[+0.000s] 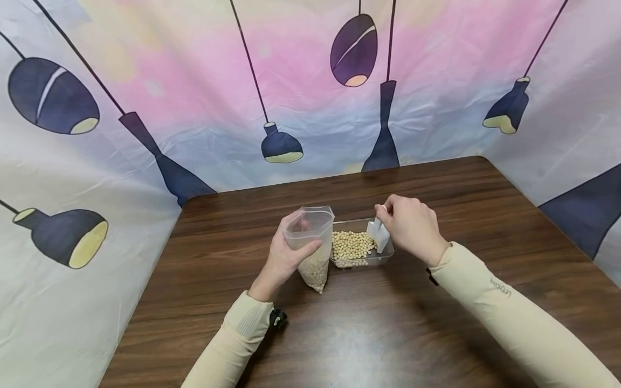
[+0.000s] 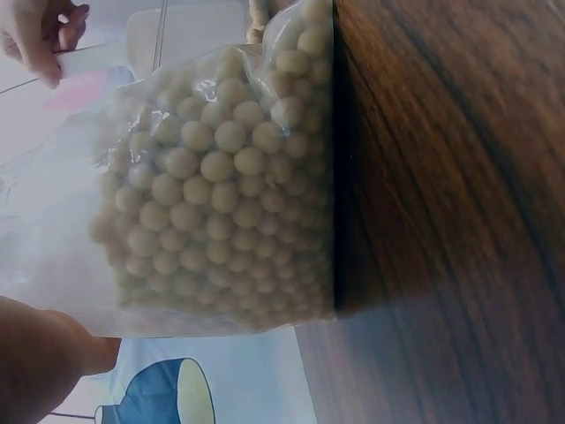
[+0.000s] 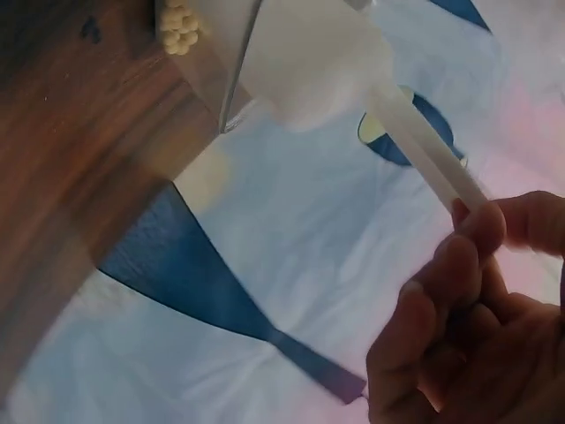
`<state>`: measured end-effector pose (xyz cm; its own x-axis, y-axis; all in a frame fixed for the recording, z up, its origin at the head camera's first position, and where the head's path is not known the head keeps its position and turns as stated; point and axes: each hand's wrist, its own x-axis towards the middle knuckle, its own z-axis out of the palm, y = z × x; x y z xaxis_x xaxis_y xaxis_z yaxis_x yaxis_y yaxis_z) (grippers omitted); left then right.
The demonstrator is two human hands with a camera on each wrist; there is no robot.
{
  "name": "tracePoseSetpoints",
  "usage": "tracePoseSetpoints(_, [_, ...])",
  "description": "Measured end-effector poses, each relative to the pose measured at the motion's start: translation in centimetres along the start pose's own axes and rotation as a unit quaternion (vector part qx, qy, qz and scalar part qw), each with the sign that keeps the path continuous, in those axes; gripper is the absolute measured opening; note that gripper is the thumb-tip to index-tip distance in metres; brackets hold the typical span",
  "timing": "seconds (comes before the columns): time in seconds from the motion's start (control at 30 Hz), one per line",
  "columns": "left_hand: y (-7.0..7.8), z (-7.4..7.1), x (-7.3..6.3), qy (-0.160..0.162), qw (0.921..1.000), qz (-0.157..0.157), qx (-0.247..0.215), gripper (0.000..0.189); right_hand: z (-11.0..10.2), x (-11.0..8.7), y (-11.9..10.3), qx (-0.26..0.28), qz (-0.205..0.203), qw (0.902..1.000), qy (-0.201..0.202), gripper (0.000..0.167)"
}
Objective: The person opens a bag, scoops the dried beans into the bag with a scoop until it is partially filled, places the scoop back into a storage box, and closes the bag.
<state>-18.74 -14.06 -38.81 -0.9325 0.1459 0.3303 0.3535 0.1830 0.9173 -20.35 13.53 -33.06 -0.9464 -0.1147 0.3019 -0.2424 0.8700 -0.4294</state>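
My left hand (image 1: 286, 250) grips a clear plastic bag (image 1: 316, 264) near its open top, thumb in front. Pale round soybeans (image 2: 216, 177) fill the lower part of the bag, seen close up in the left wrist view. My right hand (image 1: 412, 223) pinches the handle of a white scoop (image 1: 379, 235), its blade tilted down inside a clear plastic box (image 1: 361, 260). In the right wrist view the fingers curl round the handle of the scoop (image 3: 309, 62). More soybeans (image 1: 351, 245) lie in the box, mostly on its left side.
The bag and box stand side by side on a dark wooden table (image 1: 218, 280). Behind the table's far edge hangs a cloth backdrop (image 1: 204, 81) printed with lamps. Both sleeved forearms reach in from the front.
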Motion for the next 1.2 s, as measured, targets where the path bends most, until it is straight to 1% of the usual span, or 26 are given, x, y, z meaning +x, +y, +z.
tracePoseSetpoints(0.07, [-0.1,0.0,0.0,-0.002,0.9999,0.009,-0.004,0.071,-0.2,0.4,0.6,0.025,0.026,0.9991,-0.023,0.031])
tracePoseSetpoints(0.17, [-0.1,-0.1,0.0,-0.004,0.9998,0.018,-0.008,0.071,-0.5,0.7,1.5,0.070,0.059,0.9941,-0.058,0.034])
tracePoseSetpoints(0.3, [0.0,-0.1,0.0,-0.002,0.9998,0.019,-0.009,0.071,-0.3,0.7,2.5,0.133,0.074,0.9842,-0.091,0.037])
tracePoseSetpoints(0.37, [0.1,-0.1,0.0,-0.002,0.9998,0.017,-0.011,0.071,0.1,0.5,2.8,0.155,0.080,0.9795,-0.100,0.038])
tracePoseSetpoints(0.43, [0.1,-0.1,0.0,-0.003,0.9998,0.015,-0.012,0.071,0.4,0.1,3.1,0.164,0.090,0.9765,-0.106,0.040])
tracePoseSetpoints(0.63, [0.1,0.1,-0.1,-0.003,0.9999,0.007,-0.014,0.071,1.6,-1.0,4.0,0.169,0.109,0.9727,-0.116,0.042])
tracePoseSetpoints(0.7, [0.1,0.1,-0.1,-0.003,0.9998,0.006,-0.017,0.070,1.9,-1.3,4.3,0.185,0.111,0.9687,-0.123,0.041])
tracePoseSetpoints(0.73, [0.1,0.1,-0.1,-0.003,0.9998,0.006,-0.018,0.070,2.1,-1.4,4.4,0.198,0.112,0.9651,-0.130,0.041])
tracePoseSetpoints(0.8, [0.2,0.2,-0.1,-0.003,0.9998,0.006,-0.017,0.070,2.5,-1.5,4.7,0.240,0.114,0.9525,-0.150,0.041])
tracePoseSetpoints(0.83, [0.1,0.2,0.0,-0.004,0.9998,0.007,-0.016,0.070,2.6,-1.5,4.8,0.267,0.117,0.9424,-0.163,0.039])
tracePoseSetpoints(0.87, [0.2,0.2,0.0,-0.004,0.9998,0.007,-0.015,0.071,2.8,-1.6,4.9,0.298,0.123,0.9296,-0.179,0.038])
tracePoseSetpoints(0.97, [0.2,0.3,0.0,-0.005,0.9999,0.007,-0.010,0.071,3.2,-1.7,5.2,0.380,0.144,0.8868,-0.221,0.033])
tracePoseSetpoints(1.03, [0.2,0.3,0.0,-0.005,0.9999,0.007,-0.009,0.071,3.5,-1.8,5.4,0.409,0.160,0.8675,-0.234,0.032])
tracePoseSetpoints(1.07, [0.2,0.3,-0.1,-0.005,0.9999,0.006,-0.010,0.071,3.6,-1.9,5.5,0.418,0.165,0.8617,-0.235,0.032])
tracePoseSetpoints(1.1, [0.2,0.4,-0.1,-0.005,0.9999,0.004,-0.010,0.070,3.7,-1.9,5.6,0.423,0.169,0.8587,-0.234,0.032])
tracePoseSetpoints(1.2, [0.3,0.4,-0.1,-0.004,0.9999,0.003,-0.013,0.070,4.0,-2.1,5.9,0.430,0.180,0.8550,-0.226,0.032])
